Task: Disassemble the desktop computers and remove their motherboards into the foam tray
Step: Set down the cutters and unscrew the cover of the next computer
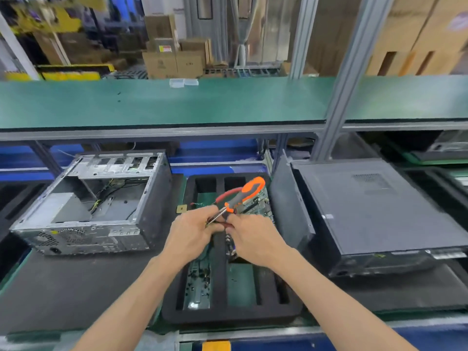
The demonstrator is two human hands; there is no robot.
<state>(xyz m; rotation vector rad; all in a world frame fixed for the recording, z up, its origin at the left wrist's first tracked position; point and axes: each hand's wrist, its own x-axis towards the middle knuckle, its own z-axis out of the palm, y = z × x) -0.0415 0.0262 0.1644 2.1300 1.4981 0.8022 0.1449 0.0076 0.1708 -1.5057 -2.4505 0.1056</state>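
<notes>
Both my hands meet above the black foam tray (293, 310) in the middle of the bench. My right hand (255, 239) grips an orange-and-grey screwdriver (247, 192) low on its handle, the handle pointing up and away. My left hand (192, 234) pinches the screwdriver's metal shaft near its tip. A green motherboard (260, 201) lies in the tray's far right compartment, partly hidden by the hands. An opened desktop case (96, 201) with no side panel lies on the left. A closed black desktop (372, 211) lies on the right.
Small black screws (200, 277) lie in the tray's long left slot. A detached black side panel (288, 206) leans between tray and closed desktop. A green shelf (177, 102) on aluminium posts (347, 79) overhangs the bench. Black foam mats (76, 287) cover the bench.
</notes>
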